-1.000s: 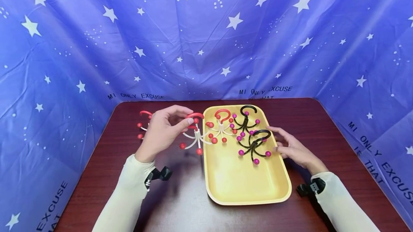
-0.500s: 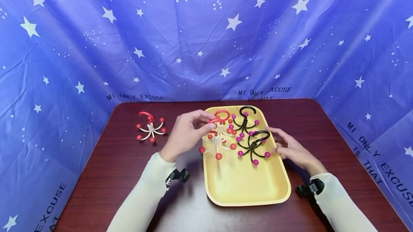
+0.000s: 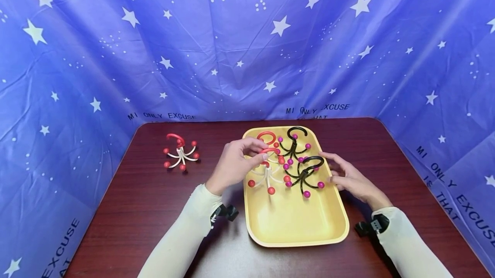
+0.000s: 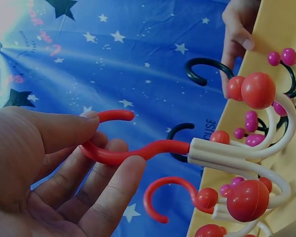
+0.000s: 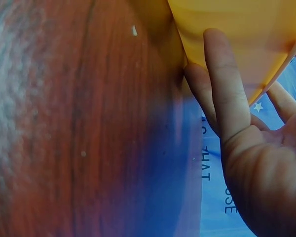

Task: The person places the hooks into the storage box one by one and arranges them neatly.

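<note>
In the head view, my left hand (image 3: 237, 164) pinches the red hook of a white claw-shaped hanger (image 3: 268, 175) with red ball tips. The hanger is upright over the left part of a yellow tray (image 3: 297, 228); whether its tips touch the bottom I cannot tell. The left wrist view shows thumb and fingers on the red hook (image 4: 160, 147). Behind it in the tray, partly hidden, stands a similar hanger (image 3: 267, 133). Two black hangers with magenta balls, one farther (image 3: 294, 147) and one nearer (image 3: 304, 175), stand on the right. My right hand (image 3: 357, 183) rests straight fingers against the tray's right outer wall.
Another red-and-white hanger (image 3: 180, 154) stands on the dark wooden table (image 3: 131, 209), left of the tray. A blue star-patterned curtain (image 3: 216, 46) encloses the table's back and sides.
My left hand has carried the hanger rightward from beside the tray's left rim to over the tray. The hanger left on the table has come fully into sight. My right hand stays put.
</note>
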The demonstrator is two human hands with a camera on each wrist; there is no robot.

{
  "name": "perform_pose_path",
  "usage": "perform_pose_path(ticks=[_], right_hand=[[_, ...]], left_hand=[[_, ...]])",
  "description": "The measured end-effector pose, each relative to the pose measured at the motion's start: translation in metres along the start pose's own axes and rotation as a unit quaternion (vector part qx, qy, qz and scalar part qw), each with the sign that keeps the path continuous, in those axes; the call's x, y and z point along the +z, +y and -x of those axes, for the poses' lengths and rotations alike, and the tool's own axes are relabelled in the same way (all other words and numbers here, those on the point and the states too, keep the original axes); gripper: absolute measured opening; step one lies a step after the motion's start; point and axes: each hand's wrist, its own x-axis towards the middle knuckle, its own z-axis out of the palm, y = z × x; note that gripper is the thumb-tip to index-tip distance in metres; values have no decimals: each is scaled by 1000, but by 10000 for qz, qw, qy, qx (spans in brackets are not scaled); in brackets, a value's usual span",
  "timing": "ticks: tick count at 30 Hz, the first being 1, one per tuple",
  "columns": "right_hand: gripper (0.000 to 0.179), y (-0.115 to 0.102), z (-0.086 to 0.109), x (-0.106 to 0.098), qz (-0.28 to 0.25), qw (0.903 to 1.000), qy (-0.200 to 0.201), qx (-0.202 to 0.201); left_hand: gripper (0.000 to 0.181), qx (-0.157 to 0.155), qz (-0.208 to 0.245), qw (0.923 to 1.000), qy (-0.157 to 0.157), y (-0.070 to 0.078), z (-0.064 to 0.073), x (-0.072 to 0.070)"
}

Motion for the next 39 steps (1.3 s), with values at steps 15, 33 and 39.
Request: perform_pose_path(ticks=[15,33,39], right_hand=[[77,0,0,1,71,9999,-11,-72],[76,-1,0,1,137,9998,-21,-106],[77,-2,0,2,125,9999,42,-8]], left_hand=[[17,-211,-137,9996,-131,-17,4,15],[16,-378,-26,9989,-279,-27,10,22],[17,-336,-20,9991,-267,-28,10,21]])
